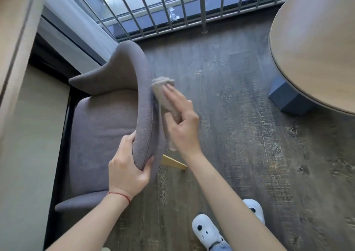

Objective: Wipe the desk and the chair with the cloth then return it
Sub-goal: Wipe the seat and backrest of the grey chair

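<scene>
Left hand (128, 171) grips the grey chair (107, 127) by its backrest edge, fingers curled around it. Right hand (182, 123) pinches a grey cloth (163, 93), pressed flat to the backrest's outer side, its length running up past the extended fingertips toward the window railing (172, 6).

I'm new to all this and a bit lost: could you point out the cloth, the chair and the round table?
cloth (163, 92), head view: the bunched part above the fingers.
chair (101, 127), head view: the middle of the seat cushion.
round table (315, 45), head view: a bare part of the wooden top.
</scene>
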A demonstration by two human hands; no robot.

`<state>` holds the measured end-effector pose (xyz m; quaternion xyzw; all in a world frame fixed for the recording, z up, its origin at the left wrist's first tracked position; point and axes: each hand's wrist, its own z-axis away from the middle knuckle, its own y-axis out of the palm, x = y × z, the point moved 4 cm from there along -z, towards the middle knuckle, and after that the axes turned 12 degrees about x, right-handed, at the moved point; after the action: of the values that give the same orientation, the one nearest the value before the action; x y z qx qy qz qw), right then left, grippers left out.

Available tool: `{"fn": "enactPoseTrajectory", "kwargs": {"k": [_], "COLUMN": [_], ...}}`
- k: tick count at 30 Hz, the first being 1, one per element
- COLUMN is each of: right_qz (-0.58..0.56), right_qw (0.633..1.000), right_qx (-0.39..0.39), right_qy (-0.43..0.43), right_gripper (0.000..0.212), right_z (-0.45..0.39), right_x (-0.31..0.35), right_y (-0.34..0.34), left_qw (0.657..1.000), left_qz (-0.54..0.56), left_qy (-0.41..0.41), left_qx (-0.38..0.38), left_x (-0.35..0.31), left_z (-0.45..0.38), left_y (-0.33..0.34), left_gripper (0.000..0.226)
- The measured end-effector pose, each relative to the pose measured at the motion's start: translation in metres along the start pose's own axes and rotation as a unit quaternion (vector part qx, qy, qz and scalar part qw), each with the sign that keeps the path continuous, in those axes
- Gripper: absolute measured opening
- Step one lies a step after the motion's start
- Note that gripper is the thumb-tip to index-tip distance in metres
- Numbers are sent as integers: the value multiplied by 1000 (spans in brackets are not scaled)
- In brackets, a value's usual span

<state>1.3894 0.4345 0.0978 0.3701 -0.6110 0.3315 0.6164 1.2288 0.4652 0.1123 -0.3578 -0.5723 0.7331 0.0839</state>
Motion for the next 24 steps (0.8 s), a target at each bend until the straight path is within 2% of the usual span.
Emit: {"fn": "enactPoseTrajectory", "kwargs": {"k": [2, 5, 8, 10, 12, 14, 16, 18, 20, 22, 24], "right_qz": [26, 27, 4, 3, 28, 36, 22, 10, 31, 54, 57], "right_qw": [999, 995, 992, 997, 999, 999, 997, 995, 998, 998, 998], "right_qx": [28, 47, -1, -31, -11, 2, 5, -21, -39, -4, 15], "right_qy": [3, 79, 129, 74, 14, 20, 73, 101, 44, -17, -15], "right_gripper": [60, 61, 57, 56, 61, 63, 59, 54, 52, 54, 56], "right_z": [6, 17, 22, 20, 18, 14, -3, -26, -44, -50, -51], "right_x": [-2, -18, -26, -13, 0, -2, -10, -13, 5, 18, 12], "right_y": [11, 10, -3, 1, 21, 30, 18, -1, -5, 13, 25], "left_qw": [1000, 1000, 1000, 1000, 1000, 1000, 1000, 1000, 1000, 1000, 1000], "left_qz": [4, 1, 6, 10, 10, 9, 3, 1, -1, 0, 0], "left_qy": [0, -8, -7, -7, -5, -2, -3, -1, 6, 8, 4], "left_qx": [0, -1, -4, -6, -7, -6, -10, -9, -8, -7, -2], "left_x": [0, -1, -3, -3, -2, -1, -2, -1, 0, -1, -1], "left_z": [-1, -1, 0, 0, -1, 0, 1, 0, 0, -1, 0], "left_y": [0, 0, 0, -1, 0, 0, -1, 1, 1, 1, 2], "left_gripper": [58, 57, 56, 56, 57, 57, 57, 57, 57, 57, 56]}}
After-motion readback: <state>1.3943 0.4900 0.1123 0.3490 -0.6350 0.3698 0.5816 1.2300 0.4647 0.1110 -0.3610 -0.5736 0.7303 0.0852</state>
